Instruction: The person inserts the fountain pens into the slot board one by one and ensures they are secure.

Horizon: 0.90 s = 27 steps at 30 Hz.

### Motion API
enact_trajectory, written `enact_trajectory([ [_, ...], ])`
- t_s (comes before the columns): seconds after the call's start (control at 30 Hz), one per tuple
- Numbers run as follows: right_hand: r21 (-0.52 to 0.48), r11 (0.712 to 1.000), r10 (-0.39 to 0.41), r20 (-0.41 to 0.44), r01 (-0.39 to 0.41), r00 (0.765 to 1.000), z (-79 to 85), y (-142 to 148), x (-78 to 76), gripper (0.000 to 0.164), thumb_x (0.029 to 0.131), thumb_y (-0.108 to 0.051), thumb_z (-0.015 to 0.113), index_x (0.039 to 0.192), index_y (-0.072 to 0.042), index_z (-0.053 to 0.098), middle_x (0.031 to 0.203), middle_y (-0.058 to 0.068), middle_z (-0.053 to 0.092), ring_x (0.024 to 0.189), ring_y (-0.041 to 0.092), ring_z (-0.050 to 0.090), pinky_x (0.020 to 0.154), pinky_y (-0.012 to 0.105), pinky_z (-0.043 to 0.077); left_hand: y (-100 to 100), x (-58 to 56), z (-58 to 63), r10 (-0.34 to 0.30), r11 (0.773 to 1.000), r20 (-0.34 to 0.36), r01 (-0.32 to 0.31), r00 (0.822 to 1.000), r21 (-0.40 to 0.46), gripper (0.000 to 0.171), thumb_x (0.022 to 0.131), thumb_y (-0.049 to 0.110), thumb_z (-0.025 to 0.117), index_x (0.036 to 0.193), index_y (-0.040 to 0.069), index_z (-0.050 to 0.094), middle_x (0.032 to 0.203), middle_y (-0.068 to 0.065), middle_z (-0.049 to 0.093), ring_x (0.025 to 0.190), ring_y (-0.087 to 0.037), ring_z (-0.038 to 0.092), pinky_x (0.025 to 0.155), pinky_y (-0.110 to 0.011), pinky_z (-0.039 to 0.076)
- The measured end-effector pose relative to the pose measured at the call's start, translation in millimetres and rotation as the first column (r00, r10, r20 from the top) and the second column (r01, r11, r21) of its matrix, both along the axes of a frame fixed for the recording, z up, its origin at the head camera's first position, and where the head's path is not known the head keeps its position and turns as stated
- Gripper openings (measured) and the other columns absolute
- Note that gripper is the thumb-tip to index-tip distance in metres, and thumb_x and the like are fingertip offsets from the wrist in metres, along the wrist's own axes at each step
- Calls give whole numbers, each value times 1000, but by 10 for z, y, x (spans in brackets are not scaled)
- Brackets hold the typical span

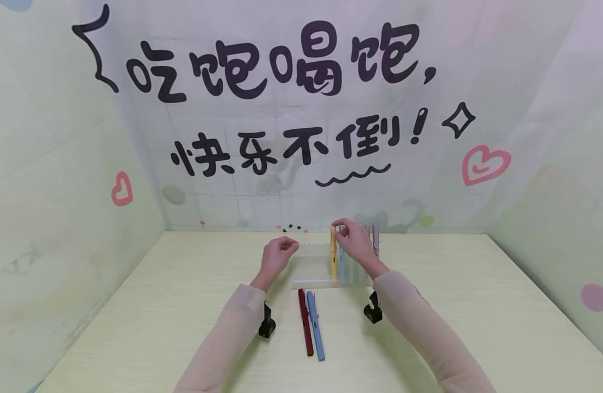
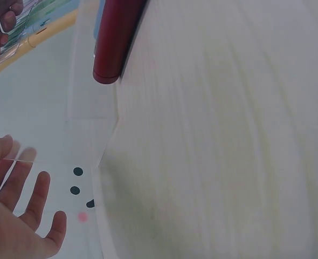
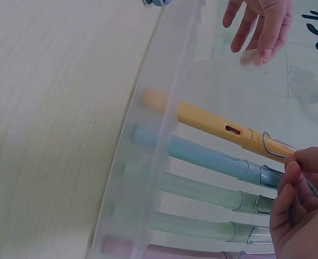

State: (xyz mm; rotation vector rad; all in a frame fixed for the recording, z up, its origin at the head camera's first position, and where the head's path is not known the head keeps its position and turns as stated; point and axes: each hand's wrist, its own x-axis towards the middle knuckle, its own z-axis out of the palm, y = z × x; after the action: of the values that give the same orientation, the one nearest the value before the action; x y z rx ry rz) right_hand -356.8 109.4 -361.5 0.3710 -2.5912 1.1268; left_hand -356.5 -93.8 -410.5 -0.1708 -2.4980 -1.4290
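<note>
My right hand (image 1: 355, 240) pinches a yellow pen (image 3: 207, 119) near its clip end. The pen stands in a clear pen stand (image 1: 311, 284), its lower end behind the frosted front lip. Beside it in the stand are a light blue pen (image 3: 213, 163), green pens (image 3: 202, 191) and a purple pen (image 3: 191, 252), partly hidden by my right hand in the head view. My left hand (image 1: 279, 255) pinches the stand's upper left edge between thumb and forefinger, its other fingers spread behind the clear panel. A dark red pen (image 1: 305, 322) and a blue pen (image 1: 316, 327) lie side by side before the stand.
The stand is on a pale wood-grain table (image 1: 159, 327), near the back wall (image 1: 232, 207) with its large black writing. Fabric walls also rise left and right. Black wrist mounts (image 1: 267, 322) show under both sleeves.
</note>
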Motion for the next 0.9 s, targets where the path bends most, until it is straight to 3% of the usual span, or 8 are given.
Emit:
enact_trajectory([
  [0.37,17,999,-33,72,32,997,-19,-5,-46,22,85,-14,57,107,-11,61,62,3,50,49,15,41,42,25,33,1,-6,3,0,1000,9,0,1000,-6,17,84,21,61,92,7,66,87,-4,64,85,-20,59,74,-35,46],
  [0.9,-16,1000,-1,18,1,1000,-27,10,-26,27,85,-13,56,112,-7,59,54,1,46,44,12,37,39,24,30,5,-1,9,3,1000,10,-3,1000,-3,16,84,19,61,92,6,66,87,-5,64,85,-20,59,75,-35,46],
])
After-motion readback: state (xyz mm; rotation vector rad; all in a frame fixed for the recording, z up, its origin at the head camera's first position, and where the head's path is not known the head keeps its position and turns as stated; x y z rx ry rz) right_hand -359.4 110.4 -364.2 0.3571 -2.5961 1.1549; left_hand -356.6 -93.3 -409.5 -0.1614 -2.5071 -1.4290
